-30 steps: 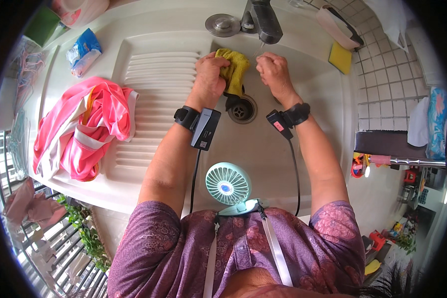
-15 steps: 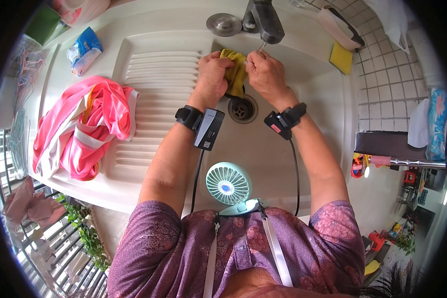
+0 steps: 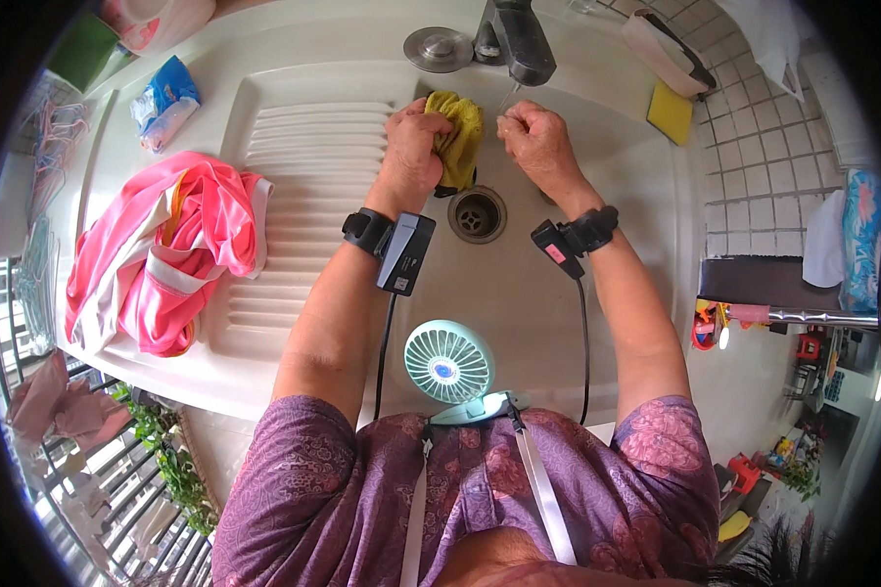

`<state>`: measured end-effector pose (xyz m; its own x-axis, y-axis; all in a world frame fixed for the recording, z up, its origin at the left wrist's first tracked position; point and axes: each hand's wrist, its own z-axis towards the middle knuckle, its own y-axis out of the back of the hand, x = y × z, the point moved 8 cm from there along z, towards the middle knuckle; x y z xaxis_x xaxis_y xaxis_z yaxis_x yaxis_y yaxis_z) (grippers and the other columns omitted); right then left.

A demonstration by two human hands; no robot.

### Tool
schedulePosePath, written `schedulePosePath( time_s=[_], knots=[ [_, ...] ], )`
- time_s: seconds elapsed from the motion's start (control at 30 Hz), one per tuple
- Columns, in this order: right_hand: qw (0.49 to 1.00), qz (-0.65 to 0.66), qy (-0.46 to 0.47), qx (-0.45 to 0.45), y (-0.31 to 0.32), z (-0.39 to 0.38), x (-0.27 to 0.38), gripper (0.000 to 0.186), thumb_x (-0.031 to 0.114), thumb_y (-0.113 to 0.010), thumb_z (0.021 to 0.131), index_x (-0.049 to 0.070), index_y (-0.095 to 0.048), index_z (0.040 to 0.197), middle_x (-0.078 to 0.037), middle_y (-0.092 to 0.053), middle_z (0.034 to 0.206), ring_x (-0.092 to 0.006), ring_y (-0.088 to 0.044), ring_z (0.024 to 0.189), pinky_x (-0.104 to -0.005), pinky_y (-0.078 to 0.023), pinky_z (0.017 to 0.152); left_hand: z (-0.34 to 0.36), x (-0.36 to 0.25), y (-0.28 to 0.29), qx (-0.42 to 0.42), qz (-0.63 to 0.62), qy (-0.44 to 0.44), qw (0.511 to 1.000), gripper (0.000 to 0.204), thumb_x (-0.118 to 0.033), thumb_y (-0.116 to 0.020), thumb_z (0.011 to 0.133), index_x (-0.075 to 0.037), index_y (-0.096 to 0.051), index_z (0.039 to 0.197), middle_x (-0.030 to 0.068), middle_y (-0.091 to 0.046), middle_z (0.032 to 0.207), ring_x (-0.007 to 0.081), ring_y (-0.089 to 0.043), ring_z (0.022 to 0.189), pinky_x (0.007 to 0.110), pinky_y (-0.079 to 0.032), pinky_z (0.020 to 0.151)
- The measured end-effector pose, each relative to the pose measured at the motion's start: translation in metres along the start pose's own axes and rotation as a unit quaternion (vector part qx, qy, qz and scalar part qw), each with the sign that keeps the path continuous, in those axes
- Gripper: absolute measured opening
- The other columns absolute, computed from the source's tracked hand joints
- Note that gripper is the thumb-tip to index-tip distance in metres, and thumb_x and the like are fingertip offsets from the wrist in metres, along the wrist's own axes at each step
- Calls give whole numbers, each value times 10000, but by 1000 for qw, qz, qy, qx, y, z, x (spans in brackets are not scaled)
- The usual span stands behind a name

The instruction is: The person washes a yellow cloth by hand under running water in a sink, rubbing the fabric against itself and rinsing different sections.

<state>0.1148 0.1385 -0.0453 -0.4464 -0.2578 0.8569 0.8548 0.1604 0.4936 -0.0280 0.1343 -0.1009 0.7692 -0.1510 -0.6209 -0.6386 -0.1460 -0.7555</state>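
My left hand is closed on a bunched yellow cloth with a dark patch at its lower end, over the sink's left inner edge. To the right of the cloth and apart from it, my right hand is raised with its fingers curled together; whatever may be inside them is hidden. A thin stream of water runs from the black tap close to that hand. Below the cloth lies the round drain in the pale sink.
Pink and white clothing lies heaped on the ribbed washboard. A blue packet sits behind it. At the back right are a yellow sponge and a brush. A round metal stopper rests beside the tap.
My right hand has come away from the yellow cloth, moving slightly right. The cloth now bunches in my left hand alone, and the drain is more exposed.
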Motion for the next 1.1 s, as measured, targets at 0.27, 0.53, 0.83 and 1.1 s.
schedulePosePath(
  time_s=[0.27, 0.53, 0.83, 1.1],
  knots=[
    [986, -67, 141, -64, -2, 3, 28, 78, 69, -574, 778, 12, -554, 827, -118, -595, 745, -262, -590, 678, -342, -479, 628, -4, -2, -5, 9, 12, 8, 1000, 222, 124, -422, 650, 51, -521, 835, 116, -552, 807, 229, -579, 734, 332, -512, 649],
    [914, -305, 264, -40, -18, -2, 46, 52, 30, -559, 775, 0, -520, 790, -118, -576, 744, -292, -575, 702, -367, -465, 589, -1, 3, -4, 11, 34, 6, 999, 216, 117, -443, 652, 60, -547, 832, 113, -562, 805, 211, -579, 715, 317, -507, 637],
    [948, -233, 170, -136, -7, 13, 12, 116, 107, -543, 766, -9, -546, 755, -196, -583, 682, -363, -582, 661, -422, -472, 596, -1, 7, -2, 28, 46, 27, 998, 277, 96, -433, 683, 74, -542, 937, 136, -583, 891, 243, -591, 785, 338, -506, 721],
    [992, -69, -48, -99, 18, 18, -58, 223, 164, -515, 803, -48, -578, 777, -224, -600, 753, -374, -589, 716, -402, -466, 641, 5, 9, 7, -5, -13, 30, 999, 249, 69, -424, 704, 63, -524, 932, 137, -568, 915, 262, -580, 812, 373, -504, 733]
  ],
)
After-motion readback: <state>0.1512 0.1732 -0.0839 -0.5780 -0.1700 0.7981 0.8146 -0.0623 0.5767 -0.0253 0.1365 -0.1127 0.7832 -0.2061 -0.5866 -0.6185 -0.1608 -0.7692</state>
